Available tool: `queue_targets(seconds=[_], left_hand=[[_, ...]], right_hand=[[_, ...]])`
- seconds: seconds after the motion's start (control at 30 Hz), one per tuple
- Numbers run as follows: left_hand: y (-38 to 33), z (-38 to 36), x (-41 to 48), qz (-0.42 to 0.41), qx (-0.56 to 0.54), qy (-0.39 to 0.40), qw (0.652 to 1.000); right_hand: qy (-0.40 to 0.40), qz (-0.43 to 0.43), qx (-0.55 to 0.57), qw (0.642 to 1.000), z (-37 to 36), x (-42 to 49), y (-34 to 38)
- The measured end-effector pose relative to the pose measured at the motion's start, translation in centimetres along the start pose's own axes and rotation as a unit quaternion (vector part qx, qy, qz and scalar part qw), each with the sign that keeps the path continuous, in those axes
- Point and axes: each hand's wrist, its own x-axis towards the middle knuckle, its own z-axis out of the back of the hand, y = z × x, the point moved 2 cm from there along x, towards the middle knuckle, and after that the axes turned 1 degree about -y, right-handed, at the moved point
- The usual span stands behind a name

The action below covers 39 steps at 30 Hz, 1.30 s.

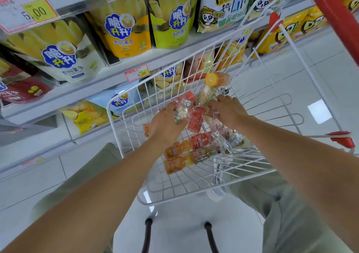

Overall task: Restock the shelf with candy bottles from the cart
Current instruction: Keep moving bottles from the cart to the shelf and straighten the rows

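Shelf (93, 85) w/ chip bags (126, 29) at left. Cart (115, 134) beside it, candy bottles (200, 142) heaped loose inside. Left hand (165, 124) grips silver-cap bottle (181, 113). Right hand (230, 111) lies on the pile, grasp hidden, can't tell. Risk: round bottles roll or slip from fingers; tall orange-cap bottle (210, 86) prob topples if pile gets nudged.

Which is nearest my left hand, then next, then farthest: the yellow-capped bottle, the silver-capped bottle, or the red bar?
1. Held in the grip of the left hand: silver-capped bottle.
2. Ahead and to the right: yellow-capped bottle.
3. Far off at top right: red bar.
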Motion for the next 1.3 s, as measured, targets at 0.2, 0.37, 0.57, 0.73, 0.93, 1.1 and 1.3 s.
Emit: queue_targets(seconds=[0.2,0.37,0.57,0.73,0.93,1.1,1.3], left_hand=[[0.3,0.2,-0.6,0.002,-0.012,0.012,1.000],[0.2,1.0,-1.0,0.015,-0.053,0.013,0.998],[-1.6,5.6,-2.9,0.012,-0.131,-0.037,0.991],[-2.6,11.4,-6.4,-0.003,-0.171,-0.111,0.979],[-3.6,20.0,-12.6,-0.041,-0.234,-0.196,0.951],[-4.8,28.1,-17.5,-0.097,-0.192,-0.290,0.933],[-6.3,38.3,-20.5,-0.165,-0.157,-0.419,0.879]], right_hand=[[0.028,0.011,-0.024,0.999,-1.2,-0.3,0.3],[-0.028,0.004,0.232,0.972,0.9,-0.4,0.0],[-0.084,0.047,0.476,0.874,8.5,-2.8,1.7],[-0.120,0.071,0.596,0.791,16.0,-6.6,4.1],[-0.225,0.123,0.631,0.733,25.9,-12.7,7.4],[-0.300,0.183,0.645,0.678,34.6,-16.9,10.4],[-0.413,0.242,0.618,0.623,45.2,-19.2,12.3]])
